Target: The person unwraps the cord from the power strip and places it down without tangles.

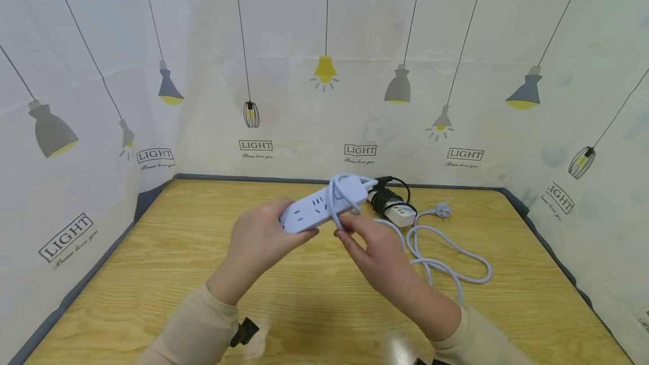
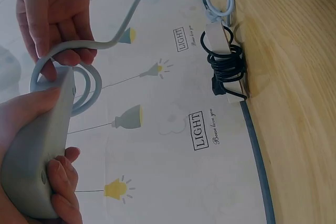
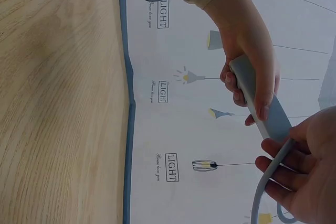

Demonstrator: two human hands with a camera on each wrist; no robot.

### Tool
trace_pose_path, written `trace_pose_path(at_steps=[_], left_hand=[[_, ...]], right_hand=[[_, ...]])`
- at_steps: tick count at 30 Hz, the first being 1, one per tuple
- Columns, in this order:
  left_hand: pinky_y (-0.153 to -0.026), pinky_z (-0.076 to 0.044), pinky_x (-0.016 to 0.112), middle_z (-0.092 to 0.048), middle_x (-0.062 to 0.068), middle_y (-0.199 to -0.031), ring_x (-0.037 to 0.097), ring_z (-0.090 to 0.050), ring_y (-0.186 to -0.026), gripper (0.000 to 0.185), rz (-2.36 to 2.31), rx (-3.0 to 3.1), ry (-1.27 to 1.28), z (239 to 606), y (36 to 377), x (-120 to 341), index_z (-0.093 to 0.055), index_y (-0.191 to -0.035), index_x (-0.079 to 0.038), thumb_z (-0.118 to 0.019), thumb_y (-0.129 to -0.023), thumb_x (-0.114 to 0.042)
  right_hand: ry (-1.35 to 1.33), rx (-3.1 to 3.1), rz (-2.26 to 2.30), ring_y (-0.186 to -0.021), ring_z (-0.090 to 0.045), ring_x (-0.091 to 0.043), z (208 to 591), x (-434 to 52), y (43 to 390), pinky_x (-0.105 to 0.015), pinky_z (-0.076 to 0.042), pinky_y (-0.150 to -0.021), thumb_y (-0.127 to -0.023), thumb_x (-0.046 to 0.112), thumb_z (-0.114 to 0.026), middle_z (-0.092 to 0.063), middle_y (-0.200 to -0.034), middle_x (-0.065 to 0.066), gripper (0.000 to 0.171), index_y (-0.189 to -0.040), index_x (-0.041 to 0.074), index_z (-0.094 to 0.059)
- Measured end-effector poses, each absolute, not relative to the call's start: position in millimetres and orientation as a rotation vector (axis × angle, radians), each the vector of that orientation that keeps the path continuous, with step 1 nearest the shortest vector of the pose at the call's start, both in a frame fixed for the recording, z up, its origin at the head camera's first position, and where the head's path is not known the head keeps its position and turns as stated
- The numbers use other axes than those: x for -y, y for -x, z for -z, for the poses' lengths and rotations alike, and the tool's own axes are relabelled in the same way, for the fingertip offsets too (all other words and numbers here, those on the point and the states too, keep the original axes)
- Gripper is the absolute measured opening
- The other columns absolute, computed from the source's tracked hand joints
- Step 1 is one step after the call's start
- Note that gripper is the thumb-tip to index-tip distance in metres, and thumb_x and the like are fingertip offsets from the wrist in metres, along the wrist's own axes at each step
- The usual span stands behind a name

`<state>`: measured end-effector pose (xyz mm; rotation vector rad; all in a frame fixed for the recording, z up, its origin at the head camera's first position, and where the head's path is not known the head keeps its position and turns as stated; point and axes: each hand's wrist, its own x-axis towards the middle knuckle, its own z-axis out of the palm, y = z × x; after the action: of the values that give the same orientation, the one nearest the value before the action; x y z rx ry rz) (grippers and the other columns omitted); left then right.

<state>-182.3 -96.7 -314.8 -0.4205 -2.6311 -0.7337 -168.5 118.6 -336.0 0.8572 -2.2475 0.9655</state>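
My left hand (image 1: pixel 256 238) grips one end of a white power strip (image 1: pixel 306 214), thumb along its near side and fingers beneath, holding it tilted above the table. The strip's white cord (image 1: pixel 333 199) loops round its far end. My right hand (image 1: pixel 387 258) pinches that cord at the strip's lower edge; in the right wrist view the cord (image 3: pixel 270 174) runs across its fingers. Beyond the right hand, the loose length of cord lies in curves on the table, ending in a round plug (image 1: pixel 443 210).
A second white power strip (image 1: pixel 403 216), wrapped in black cord (image 1: pixel 386 200), lies at the back of the wooden table (image 1: pixel 203 224). A cloth printed with lamps (image 1: pixel 304 117) rises behind and along both sides, with a dark blue band at the table's edge.
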Motion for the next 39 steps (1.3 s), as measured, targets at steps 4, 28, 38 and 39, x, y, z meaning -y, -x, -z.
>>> trace_pose_path(at_steps=[4, 28, 38, 39], left_hand=[[-0.054, -0.045, 0.029, -0.068, -0.002, -0.083, 0.01, -0.056, -0.062, 0.047, 0.735, 2.653, 0.409, 320.1, 184.2, 97.4, -0.071, -0.099, -0.011, -0.084, -0.07, -0.047], [-0.049, -0.038, 0.029, -0.056, -0.012, -0.069, 0.009, -0.047, -0.056, 0.039, 0.441, 2.918, 0.535, 341.7, 183.3, 101.8, -0.063, -0.086, -0.021, -0.084, -0.068, -0.049], [-0.053, -0.04, 0.027, -0.062, -0.014, -0.075, 0.004, -0.05, -0.06, 0.043, 0.354, 2.862, 0.808, 349.4, 180.7, 105.8, -0.068, -0.092, -0.022, -0.084, -0.065, -0.051], [-0.052, -0.04, 0.026, -0.062, -0.014, -0.075, 0.004, -0.05, -0.06, 0.043, 0.342, 2.844, 0.83, 349.8, 180.5, 106.1, -0.068, -0.092, -0.022, -0.084, -0.065, -0.051]], right_hand=[[-0.905, 2.234, -0.934, -0.084, -0.066, -0.015, 337.6, -119.4, 169.1, -0.034, -0.053, -0.074, -0.089, 0.004, -0.069, -0.068, -0.088, -0.001, 0.011, -0.1, 0.003, -0.068], [-1.086, 2.255, -0.582, -0.079, -0.064, -0.018, 320.5, -151.1, 178.4, -0.035, -0.051, -0.067, -0.083, -0.001, -0.072, -0.07, -0.087, -0.003, 0.015, -0.097, 0.002, -0.069], [-1.071, 2.292, -0.643, -0.073, -0.059, -0.014, 314.0, -159.1, 189.5, -0.033, -0.051, -0.068, -0.089, -0.004, -0.066, -0.063, -0.079, 0.002, 0.011, -0.098, 0.001, -0.068], [-1.058, 2.293, -0.648, -0.073, -0.059, -0.014, 314.5, -160.0, 191.6, -0.033, -0.051, -0.068, -0.089, -0.004, -0.066, -0.063, -0.078, 0.002, 0.011, -0.098, 0.001, -0.069]])
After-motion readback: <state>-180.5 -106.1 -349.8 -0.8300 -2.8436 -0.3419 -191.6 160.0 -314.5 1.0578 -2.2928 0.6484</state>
